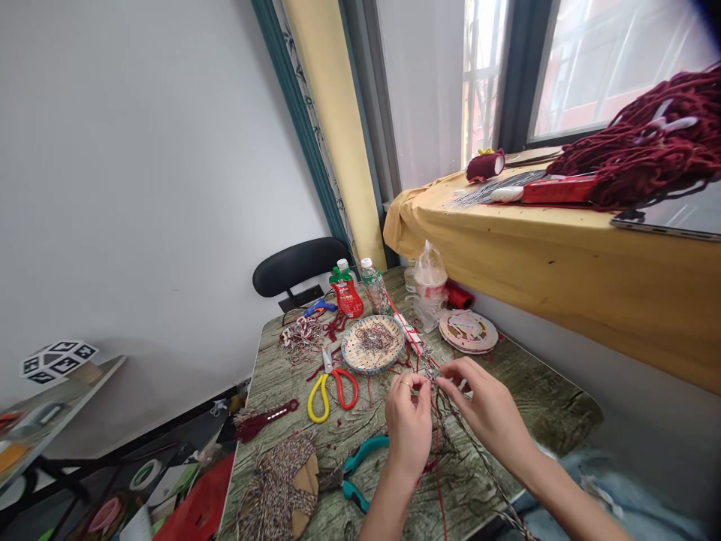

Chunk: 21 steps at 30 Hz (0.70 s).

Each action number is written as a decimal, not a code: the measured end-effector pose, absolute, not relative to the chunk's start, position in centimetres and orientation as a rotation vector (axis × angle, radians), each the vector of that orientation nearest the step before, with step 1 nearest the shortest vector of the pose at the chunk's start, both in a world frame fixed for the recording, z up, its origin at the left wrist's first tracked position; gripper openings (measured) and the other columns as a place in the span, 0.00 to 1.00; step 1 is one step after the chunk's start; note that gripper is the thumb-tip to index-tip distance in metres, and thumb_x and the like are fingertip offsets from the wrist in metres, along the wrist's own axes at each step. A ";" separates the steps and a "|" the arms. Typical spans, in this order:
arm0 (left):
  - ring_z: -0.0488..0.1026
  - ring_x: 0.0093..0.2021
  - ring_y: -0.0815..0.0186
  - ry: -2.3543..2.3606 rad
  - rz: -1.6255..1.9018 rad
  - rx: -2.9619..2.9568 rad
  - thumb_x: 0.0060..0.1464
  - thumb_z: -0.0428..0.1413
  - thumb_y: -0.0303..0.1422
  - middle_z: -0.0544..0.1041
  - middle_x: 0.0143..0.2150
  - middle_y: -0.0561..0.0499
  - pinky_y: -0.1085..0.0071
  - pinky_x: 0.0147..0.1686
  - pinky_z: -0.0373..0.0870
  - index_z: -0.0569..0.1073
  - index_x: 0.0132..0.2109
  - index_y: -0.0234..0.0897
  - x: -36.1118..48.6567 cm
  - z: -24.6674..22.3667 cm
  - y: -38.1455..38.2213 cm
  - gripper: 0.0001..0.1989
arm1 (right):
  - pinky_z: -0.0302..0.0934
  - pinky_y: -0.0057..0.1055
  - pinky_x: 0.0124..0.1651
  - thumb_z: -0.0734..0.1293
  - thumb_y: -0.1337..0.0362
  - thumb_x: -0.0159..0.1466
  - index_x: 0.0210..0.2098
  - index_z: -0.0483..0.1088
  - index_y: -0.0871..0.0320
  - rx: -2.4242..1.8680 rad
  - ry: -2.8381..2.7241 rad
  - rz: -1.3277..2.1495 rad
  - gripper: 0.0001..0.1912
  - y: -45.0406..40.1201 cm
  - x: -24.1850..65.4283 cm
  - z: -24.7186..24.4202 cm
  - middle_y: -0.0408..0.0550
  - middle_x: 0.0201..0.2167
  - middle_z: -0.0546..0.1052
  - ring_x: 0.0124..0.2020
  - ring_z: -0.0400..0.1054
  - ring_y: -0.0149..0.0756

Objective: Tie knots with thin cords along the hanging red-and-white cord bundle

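Over the table, my left hand (408,417) pinches a knotted bundle of thin cord (431,367), its thumb and forefinger pressed together. My right hand (487,402) pinches the same bundle from the other side, fingertips nearly meeting the left ones. Multicoloured strands trail down to the lower right, and a red cord (439,481) hangs below. Teal-handled pliers (354,496) lie left of my left forearm, partly behind it. Scissors (332,383) with one yellow and one red handle lie farther up. Exactly what sits between the fingertips is too small to make out.
A round woven tray (348,359) holds thread scraps. Mottled yarn wound on cardboard (282,485) and a dark red tassel (267,421) lie left. Bottles (369,278), a red pouch (346,293), a bagged cup (431,289) and round discs (469,332) stand behind. Dark red yarn (653,150) covers the sill.
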<state>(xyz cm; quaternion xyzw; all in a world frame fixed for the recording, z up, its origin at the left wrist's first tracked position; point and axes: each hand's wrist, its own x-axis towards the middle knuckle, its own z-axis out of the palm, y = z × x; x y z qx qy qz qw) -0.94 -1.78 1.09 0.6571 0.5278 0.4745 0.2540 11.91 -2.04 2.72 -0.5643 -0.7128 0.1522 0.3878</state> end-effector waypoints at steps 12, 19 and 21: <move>0.61 0.35 0.66 1.519 1.214 2.077 0.55 0.44 0.29 0.67 0.31 0.51 0.69 0.35 0.58 0.64 0.31 0.36 -1.2 1.6 -1.9 0.07 | 0.56 0.30 0.28 0.58 0.69 0.58 0.24 0.64 0.58 -1.471 -2.303 -0.299 0.08 -1.6 11.0 4.0 0.45 0.22 0.68 0.26 0.64 0.36; 0.62 0.35 0.67 1.496 1.235 1.972 0.56 0.43 0.29 0.67 0.31 0.52 0.70 0.35 0.58 0.64 0.30 0.37 -1.0 1.5 -1.7 0.08 | 0.56 0.26 0.30 0.59 0.68 0.58 0.27 0.62 0.57 -1.399 -1.964 0.148 0.04 -1.8 12.0 2.4 0.42 0.24 0.67 0.26 0.62 0.30; 0.62 0.35 0.67 1.489 1.244 1.952 0.56 0.43 0.29 0.67 0.31 0.52 0.70 0.35 0.58 0.64 0.30 0.37 -0.9 1.4 -1.7 0.08 | 0.57 0.26 0.31 0.58 0.65 0.60 0.31 0.63 0.57 -1.401 -1.841 0.220 0.04 -2.1 12.3 2.1 0.43 0.27 0.68 0.27 0.63 0.30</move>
